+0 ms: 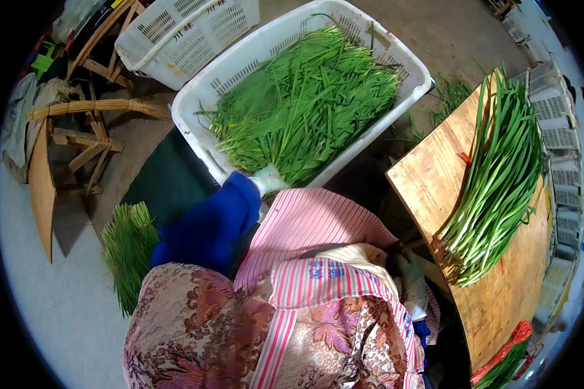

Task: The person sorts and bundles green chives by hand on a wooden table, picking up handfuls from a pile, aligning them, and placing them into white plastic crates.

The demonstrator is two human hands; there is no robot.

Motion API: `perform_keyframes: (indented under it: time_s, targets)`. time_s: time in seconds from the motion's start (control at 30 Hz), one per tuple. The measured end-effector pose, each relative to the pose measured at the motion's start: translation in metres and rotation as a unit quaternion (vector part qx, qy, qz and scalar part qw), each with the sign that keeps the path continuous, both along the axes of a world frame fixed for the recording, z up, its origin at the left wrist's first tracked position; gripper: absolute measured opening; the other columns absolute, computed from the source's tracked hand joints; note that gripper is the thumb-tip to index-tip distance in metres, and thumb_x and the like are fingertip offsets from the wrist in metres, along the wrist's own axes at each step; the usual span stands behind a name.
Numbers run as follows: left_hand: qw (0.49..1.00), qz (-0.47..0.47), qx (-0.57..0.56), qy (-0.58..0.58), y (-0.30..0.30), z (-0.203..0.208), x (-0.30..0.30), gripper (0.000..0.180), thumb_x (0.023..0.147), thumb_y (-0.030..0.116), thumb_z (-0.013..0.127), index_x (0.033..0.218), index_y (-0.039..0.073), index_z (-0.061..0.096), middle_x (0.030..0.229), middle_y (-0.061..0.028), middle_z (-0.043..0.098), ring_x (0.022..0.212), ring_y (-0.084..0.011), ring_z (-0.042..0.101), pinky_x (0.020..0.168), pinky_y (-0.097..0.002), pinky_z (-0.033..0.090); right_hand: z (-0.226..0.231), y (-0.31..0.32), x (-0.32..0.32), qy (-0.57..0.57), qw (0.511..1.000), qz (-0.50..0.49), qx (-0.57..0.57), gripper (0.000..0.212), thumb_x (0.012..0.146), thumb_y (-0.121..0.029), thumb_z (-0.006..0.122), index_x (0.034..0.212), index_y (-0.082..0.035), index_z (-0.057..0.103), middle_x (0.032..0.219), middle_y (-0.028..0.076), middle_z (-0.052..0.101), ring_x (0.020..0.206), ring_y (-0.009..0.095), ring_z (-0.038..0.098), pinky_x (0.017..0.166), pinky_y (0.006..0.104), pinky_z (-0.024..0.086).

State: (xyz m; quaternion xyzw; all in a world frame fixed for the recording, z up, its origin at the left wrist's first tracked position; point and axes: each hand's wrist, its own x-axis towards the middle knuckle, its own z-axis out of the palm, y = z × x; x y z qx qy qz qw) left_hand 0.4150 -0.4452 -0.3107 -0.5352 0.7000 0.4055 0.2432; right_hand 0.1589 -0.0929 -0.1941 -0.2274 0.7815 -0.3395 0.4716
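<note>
My left hand (pixel 270 181), in a pale glove below a blue sleeve, is at the near rim of a white plastic basket (pixel 201 146). It touches or nearly touches the loose garlic chives (pixel 305 97) heaped inside; its fingers do not show clearly. Low beside the striped apron (pixel 318 217), my right hand (pixel 411 275) hangs in a dim gap left of the wooden board (pixel 428 188). It also wears a glove, and its fingers are too shaded to read. On the board lies a large bundle of garlic chives (pixel 499 188), pale stems toward me, with a bit of red tie showing.
A second white basket (pixel 188 39) stands behind on the left, near a wooden chair frame (pixel 78 136). Another bunch of chives (pixel 130 249) is at my left. Red wrapping (pixel 503 353) surrounds greens at the board's near end. White crates (pixel 558 136) line the right side.
</note>
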Motion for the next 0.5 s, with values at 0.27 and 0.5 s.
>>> perform_keyframes:
  time_s: [0.27,0.5]
  targets:
    - [0.995,0.065,0.059,0.042,-0.002,0.019,-0.003,0.054,0.058,0.039,0.073,0.084,-0.008,0.064,0.082,-0.0188,0.065,0.075,-0.0260,0.062,0.070,-0.0342,0.048,-0.011,-0.003,0.003,0.001,1.000,-0.004,0.024,0.031,0.082,-0.018,0.051,0.104,0.001,0.060,0.094,0.014,0.063,0.088,0.021,0.059,0.078,0.0303,0.045]
    - [0.873,0.233,0.353,0.245,-0.037,0.100,0.015,0.019,0.074,0.018,0.065,0.085,0.003,0.066,0.072,-0.0062,0.065,0.063,-0.0124,0.060,0.059,-0.0278,0.050,0.006,-0.012,0.007,-0.033,0.999,0.003,0.038,0.036,0.084,-0.022,0.051,0.112,0.001,0.055,0.094,0.012,0.061,0.085,0.019,0.057,0.078,0.0288,0.045]
